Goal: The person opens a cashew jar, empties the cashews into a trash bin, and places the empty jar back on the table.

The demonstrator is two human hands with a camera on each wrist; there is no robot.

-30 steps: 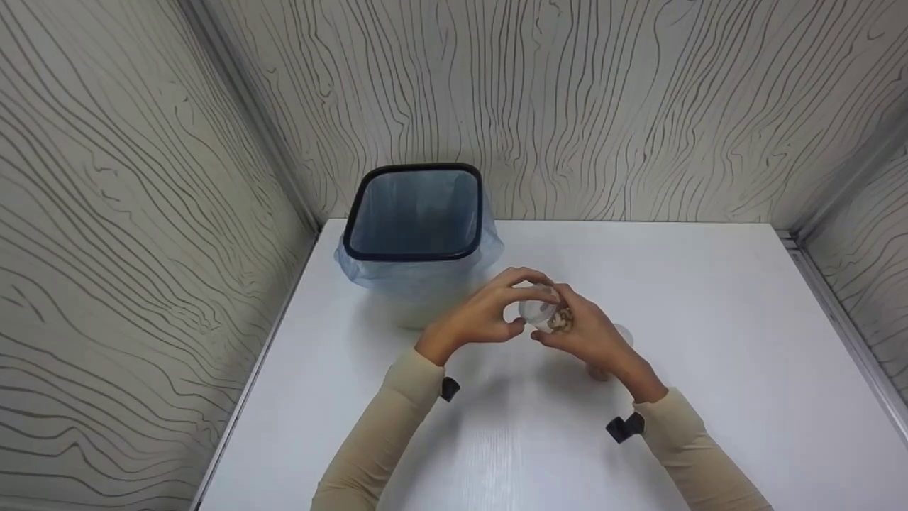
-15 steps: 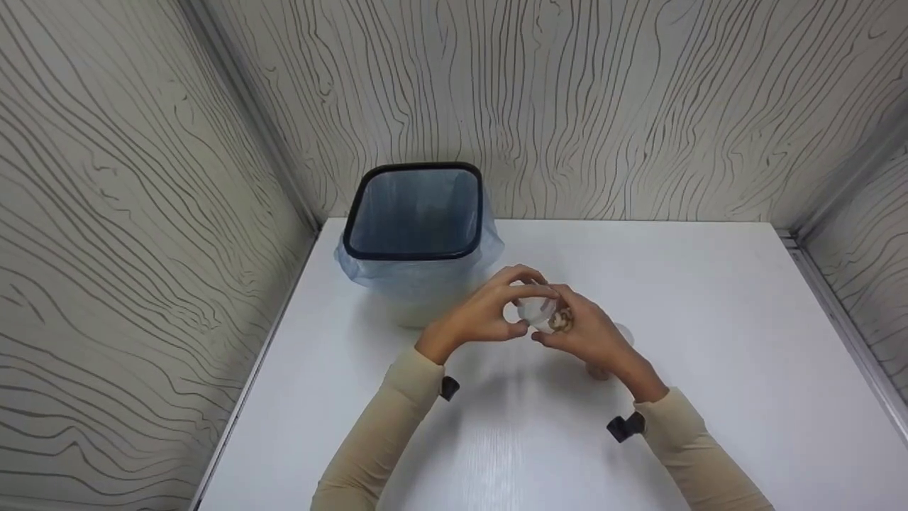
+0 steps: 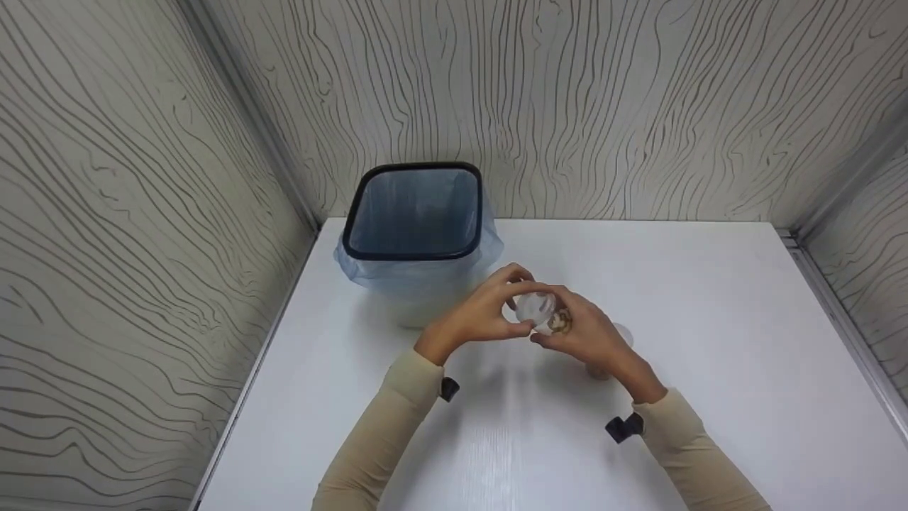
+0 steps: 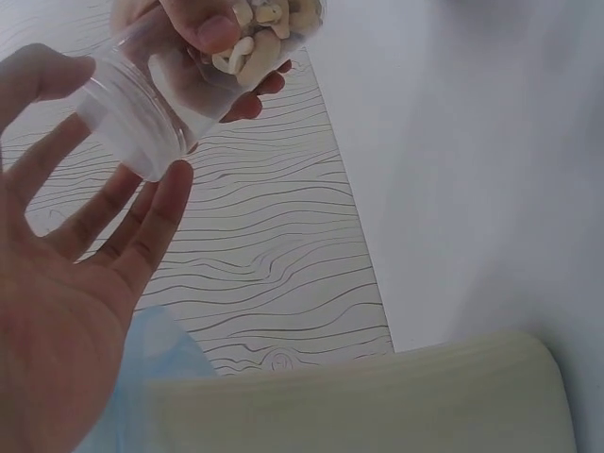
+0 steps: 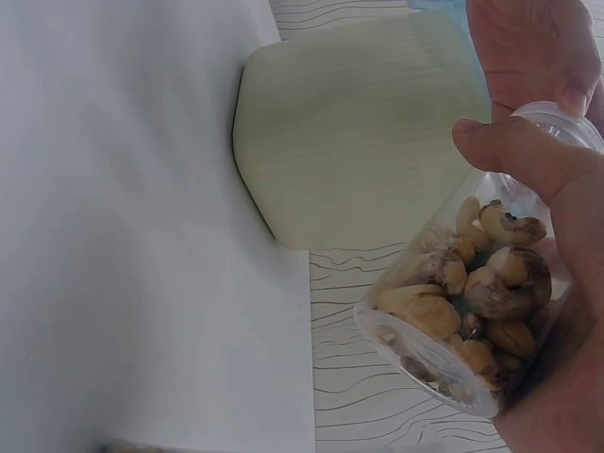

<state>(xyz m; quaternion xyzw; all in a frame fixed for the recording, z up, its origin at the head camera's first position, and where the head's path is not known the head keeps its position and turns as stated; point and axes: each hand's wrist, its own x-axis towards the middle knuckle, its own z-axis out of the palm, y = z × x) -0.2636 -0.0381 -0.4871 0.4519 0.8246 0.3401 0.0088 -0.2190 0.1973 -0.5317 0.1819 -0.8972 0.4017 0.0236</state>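
A clear plastic jar (image 5: 429, 255) of cashews (image 5: 495, 283), some with dark brown patches, is held tilted above the table. My right hand (image 3: 589, 330) grips its body, fingers wrapped around one side and thumb across the other. On the jar's translucent lid (image 4: 137, 118) my left hand (image 3: 482, 314) has its thumb at one edge and its fingertips at the opposite edge. The lid sits on the jar's mouth; whether it is loose cannot be told. Behind my right wrist stands another clear container (image 3: 623, 333), mostly hidden, with something brownish at its base.
A pale bin (image 5: 359, 132) with a black rim (image 3: 411, 257) and a blue liner (image 3: 489, 245) stands at the back left of the white table (image 3: 709, 319). Wood-patterned panels (image 3: 553, 106) close off the back and sides.
The left hand's fingers have shifted slightly around the lid, and its index finger has moved up and back. The right hand and jar have stayed almost still.
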